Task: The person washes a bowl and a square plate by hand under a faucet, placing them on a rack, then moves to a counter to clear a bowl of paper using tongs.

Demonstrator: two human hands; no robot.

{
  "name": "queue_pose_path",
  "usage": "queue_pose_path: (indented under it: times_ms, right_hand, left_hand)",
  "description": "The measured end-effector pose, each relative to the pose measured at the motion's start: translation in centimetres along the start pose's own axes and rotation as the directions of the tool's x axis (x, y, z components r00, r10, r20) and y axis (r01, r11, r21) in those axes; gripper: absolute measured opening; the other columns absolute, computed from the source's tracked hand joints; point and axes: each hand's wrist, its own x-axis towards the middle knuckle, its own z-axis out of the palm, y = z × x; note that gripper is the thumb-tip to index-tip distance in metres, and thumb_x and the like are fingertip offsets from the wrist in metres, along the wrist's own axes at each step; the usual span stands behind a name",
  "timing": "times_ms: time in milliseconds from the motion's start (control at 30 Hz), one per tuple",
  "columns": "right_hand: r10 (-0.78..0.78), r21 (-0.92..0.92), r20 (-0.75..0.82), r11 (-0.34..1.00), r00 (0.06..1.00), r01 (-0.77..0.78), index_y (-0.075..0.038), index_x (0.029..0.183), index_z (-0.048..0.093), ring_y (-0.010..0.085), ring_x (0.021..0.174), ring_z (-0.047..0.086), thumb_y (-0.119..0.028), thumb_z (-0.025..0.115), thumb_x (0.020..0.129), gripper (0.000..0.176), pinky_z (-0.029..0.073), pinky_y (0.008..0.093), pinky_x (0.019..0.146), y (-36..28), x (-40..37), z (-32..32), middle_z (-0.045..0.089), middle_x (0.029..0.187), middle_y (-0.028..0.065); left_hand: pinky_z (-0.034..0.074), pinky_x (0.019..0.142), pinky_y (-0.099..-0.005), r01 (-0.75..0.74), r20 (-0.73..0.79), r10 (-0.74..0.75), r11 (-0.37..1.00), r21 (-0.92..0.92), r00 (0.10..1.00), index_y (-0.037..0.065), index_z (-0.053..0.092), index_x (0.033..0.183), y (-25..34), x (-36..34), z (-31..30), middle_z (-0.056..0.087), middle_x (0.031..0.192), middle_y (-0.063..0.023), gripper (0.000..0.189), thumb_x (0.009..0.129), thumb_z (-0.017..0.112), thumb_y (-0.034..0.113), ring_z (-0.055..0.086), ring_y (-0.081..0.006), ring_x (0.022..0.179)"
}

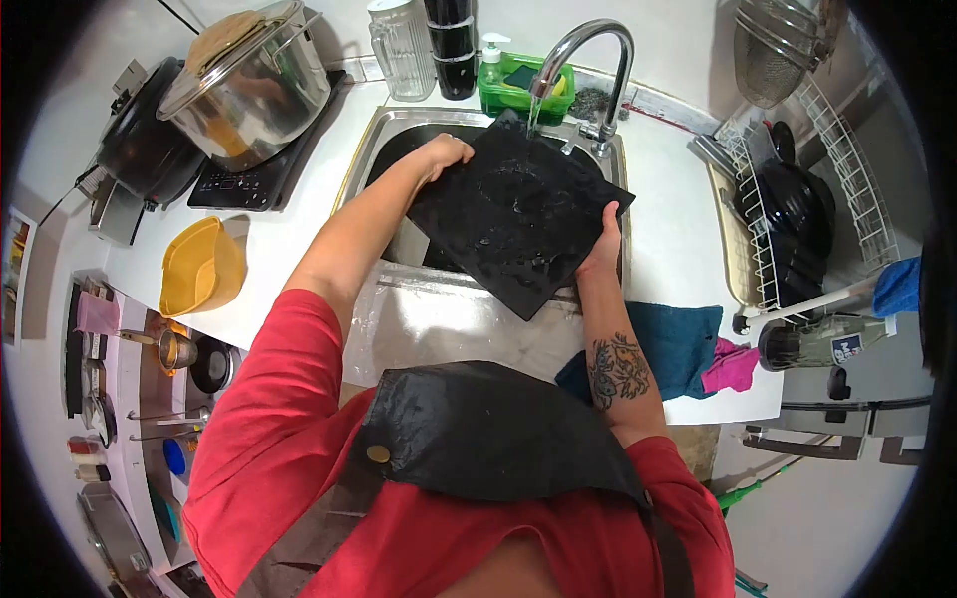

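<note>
A flat black square panel [513,219], wet on its upper face, is tilted over the metal sink [409,249]. Water from the curved faucet [618,60] runs onto its far part. My left hand [445,156] is closed at the panel's upper left edge, fingers bent. At the right corner, my right hand [602,242] grips the panel with the thumb on top and the other fingers hidden beneath it. Most of the basin is covered by the panel.
A green caddy [558,100] with a soap bottle and sponge stands behind the sink. Left are a yellow tub [202,267] and a steel pot [249,95] on a cooktop. On the right are a dish rack [842,159], a teal cloth [678,344] and a pink cloth [731,366].
</note>
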Motion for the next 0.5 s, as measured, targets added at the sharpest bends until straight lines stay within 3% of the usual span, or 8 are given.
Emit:
queue_pose_path:
  times_ms: [33,167,233,267,367,433,467,500]
  right_hand:
    - [0.017,0.021,0.026,1.0,1.0,-0.017,-0.003,0.119,0.042,0.0297,0.103,0.05,-0.043,0.041,0.086,0.052,0.04,0.043,0.088,0.1,0.1,0.0,0.049,0.117,0.0121]
    - [-0.023,-0.018,-0.035,1.0,0.999,0.023,-0.003,0.118,0.043,0.0296,0.103,0.05,-0.043,0.04,0.086,0.051,0.04,0.0431,0.088,0.8,0.1,0.5,0.05,0.116,0.012]
    - [-0.02,-0.055,-0.096,0.998,0.995,0.015,-0.004,0.122,0.04,0.0308,0.11,0.044,-0.043,0.04,0.086,0.053,0.035,0.0442,0.093,0.8,-0.4,1.4,0.045,0.122,0.013]
    - [-0.021,-0.057,-0.098,0.998,0.995,0.016,-0.004,0.122,0.04,0.0308,0.11,0.044,-0.043,0.04,0.086,0.053,0.035,0.0442,0.093,0.7,-0.6,1.7,0.045,0.122,0.013]
    - [-0.026,-0.061,-0.136,0.998,0.99,0.017,-0.004,0.121,0.04,0.0309,0.109,0.045,-0.041,0.041,0.086,0.05,0.035,0.0445,0.093,0.5,-0.6,1.4,0.046,0.121,0.0127]
    - [0.043,0.051,0.006,0.998,0.999,-0.043,-0.004,0.12,0.041,0.031,0.108,0.046,-0.041,0.042,0.086,0.05,0.035,0.0446,0.093,0.4,0.1,0.4,0.046,0.121,0.0127]
    - [0.043,0.053,0.006,0.998,0.999,-0.044,-0.004,0.12,0.041,0.031,0.108,0.046,-0.041,0.042,0.086,0.05,0.035,0.0446,0.093,0.5,0.0,0.3,0.046,0.121,0.0127]
    - [0.016,0.028,-0.037,0.999,0.999,-0.015,-0.004,0.12,0.042,0.031,0.108,0.046,-0.042,0.042,0.086,0.051,0.035,0.0445,0.093,0.6,-0.4,1.3,0.046,0.12,0.0128]
  left_hand:
    - [0.044,0.062,-0.0296,-0.057,-0.041,0.057,0.998,-0.007,0.998,-0.001,0.059,0.076,-0.1,-0.4,0.0,0.059,0.083,-0.0102,0.022,0.073,0.061,0.021,0.055,-0.0181,0.078]
    - [0.043,0.061,-0.0292,-0.124,-0.106,0.104,0.971,-0.206,0.989,-0.001,0.058,0.075,-0.1,-1.5,1.0,0.058,0.078,-0.0095,0.025,0.073,0.063,0.023,0.054,-0.0168,0.071]
    - [0.042,0.062,-0.0388,-0.119,-0.204,0.147,0.982,0.144,0.968,-0.001,0.061,0.08,-0.6,-0.3,1.0,0.059,0.08,-0.0141,0.03,0.077,0.06,0.029,0.056,-0.0241,0.075]
    - [0.042,0.062,-0.0388,-0.12,-0.202,0.147,0.982,0.143,0.968,-0.001,0.061,0.08,-0.8,0.3,1.1,0.059,0.08,-0.0141,0.03,0.077,0.06,0.029,0.056,-0.0241,0.075]
    - [0.042,0.069,-0.0376,-0.154,-0.192,0.148,0.988,-0.017,0.97,-0.001,0.059,0.089,-2.5,2.4,1.6,0.058,0.086,-0.0207,0.032,0.082,0.054,0.029,0.057,-0.0289,0.077]
    - [0.042,0.074,-0.0387,-0.092,-0.237,0.003,0.928,-0.362,0.971,-0.002,0.059,0.091,-1.8,1.2,1.8,0.057,0.092,-0.0233,0.036,0.084,0.048,0.031,0.056,-0.0358,0.081]
    - [0.042,0.074,-0.0387,-0.091,-0.238,0.003,0.928,-0.361,0.971,-0.002,0.059,0.091,-1.4,0.6,1.7,0.057,0.092,-0.0233,0.036,0.084,0.048,0.031,0.056,-0.0358,0.081]
    - [0.041,0.078,-0.0406,-0.206,-0.267,0.213,0.977,0.054,0.94,-0.003,0.056,0.097,-1.1,0.1,1.6,0.054,0.101,-0.0223,0.041,0.085,0.045,0.034,0.055,-0.0358,0.087]
